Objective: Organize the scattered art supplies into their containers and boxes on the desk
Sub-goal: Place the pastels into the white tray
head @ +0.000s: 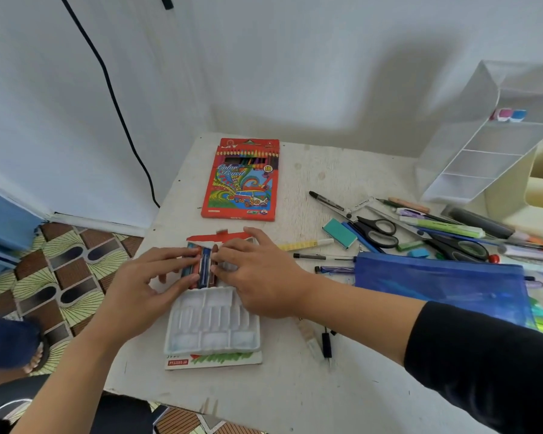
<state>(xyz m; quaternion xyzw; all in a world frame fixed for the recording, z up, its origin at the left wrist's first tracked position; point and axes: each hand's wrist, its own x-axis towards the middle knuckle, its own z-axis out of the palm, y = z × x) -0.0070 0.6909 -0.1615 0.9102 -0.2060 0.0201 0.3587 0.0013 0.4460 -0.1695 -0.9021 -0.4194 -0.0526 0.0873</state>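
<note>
**Left hand** [145, 286] — fingertips bent onto the left flank of a short row of coloured sticks [203, 266] in blue, red and brown; paint tubes or crayons, unclear which. Whether it pinches one or only presses cannot be told.

**Right hand** [257, 277] — fingers nearly straight, laid flat against the row's right flank, clasping nothing. Judged purpose: the two hands crowd the sticks together so they seat side by side.

**White moulded plastic tray** [212, 324] — holds the sticks at its far end, near end bare. It lies near the desk's left edge, half drawn out of a flat red cardboard box [213, 360] whose torn flap shows beyond the fingers. Drawn out, probably, to give access for loading.

**Red colour-pencil carton** [243, 180] — closed, flat, toward the far left corner.

**Unsorted stock** — along the right edge of the white wooden desk [295, 386]:
- black-handled scissors [376, 231]
- teal eraser block [339, 233]
- pens and markers
- blue mesh zip pouch [436, 277]

**White mesh compartment organiser** [483, 145] — far right corner, mostly unfilled.

Task judged early.
</note>
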